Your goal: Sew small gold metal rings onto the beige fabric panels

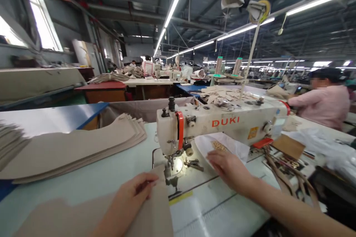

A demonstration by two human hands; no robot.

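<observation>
My left hand (136, 192) is closed at the upper edge of a beige fabric piece (160, 211), thumb and fingers pinching it just left of the needle area. My right hand (229, 168) is over a white sheet (237, 150) under the arm of the sewing machine (205, 122). A small pile of gold-coloured bits (219, 146) lies on that sheet, right by my right fingers. Those fingers are curled together, and whatever they hold is hidden. A lamp lights the presser foot (171, 163). Small metal thread snips (194, 164) lie beside it.
Stacked beige fabric panels (83, 152) lie on the left. Strips (286, 177), a brown piece (289, 146) and clear plastic (328, 148) are on the right. A co-worker in pink (322, 100) sits beyond. Thread cones (219, 66) stand behind the machine.
</observation>
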